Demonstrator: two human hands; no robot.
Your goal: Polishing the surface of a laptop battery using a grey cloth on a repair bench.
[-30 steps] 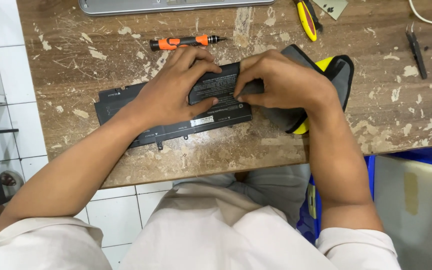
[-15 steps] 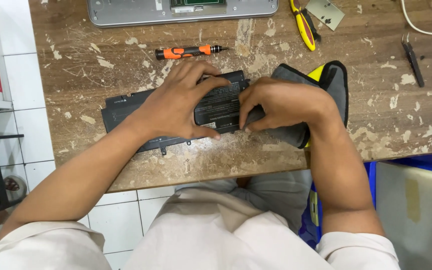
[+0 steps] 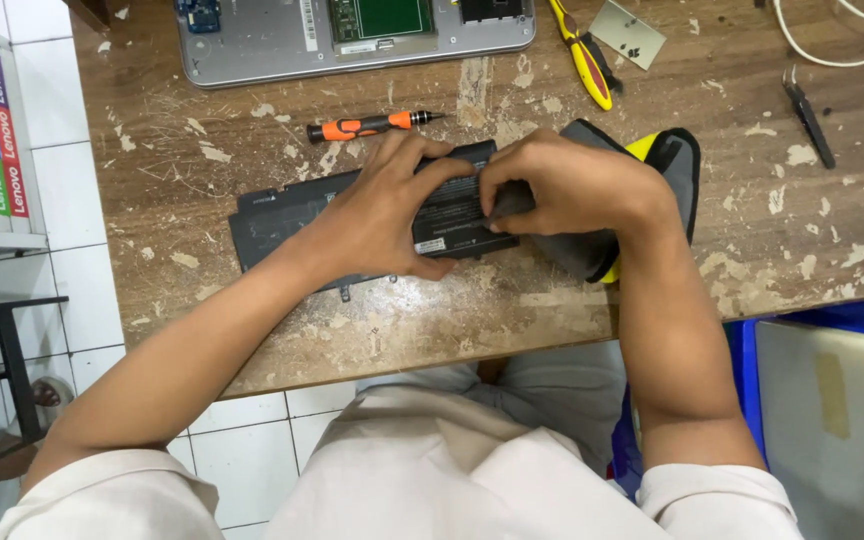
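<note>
- Long black battery pack (image 3: 282, 215) lies flat on the worn wooden workbench (image 3: 432, 320), running left to right in front of the person, mid-table.
- Left hand (image 3: 387, 205) is spread over the pack's middle, fingers splayed, thumb at the near edge, pressing it down; it holds nothing else.
- Right hand (image 3: 567, 185) is curled tight at the pack's right end, fingertips pinched on something there; what exactly is pinched is hidden under the fingers, cannot tell.
- Grey and yellow pouch (image 3: 667, 165) lies under and behind the right hand, touching the pack's right end.
- Orange and black screwdriver (image 3: 367, 125) lies just beyond the pack, untouched.
- Opened silver laptop base (image 3: 252, 40) sits at the far edge, well apart from the hands.
- Yellow-handled pliers (image 3: 582, 55), small card (image 3: 627, 32), black tweezers (image 3: 807, 115) and white cable (image 3: 842, 40) lie far right, all idle.
- Step looks like working the pack's right end by hand.
- To do it well: keep the left palm flat so the pack cannot slide or flex, and work the right fingers gently along the edge; no prying hard, no bending the cells.
- Risk: the pouch crowds the right end and could snag.
</note>
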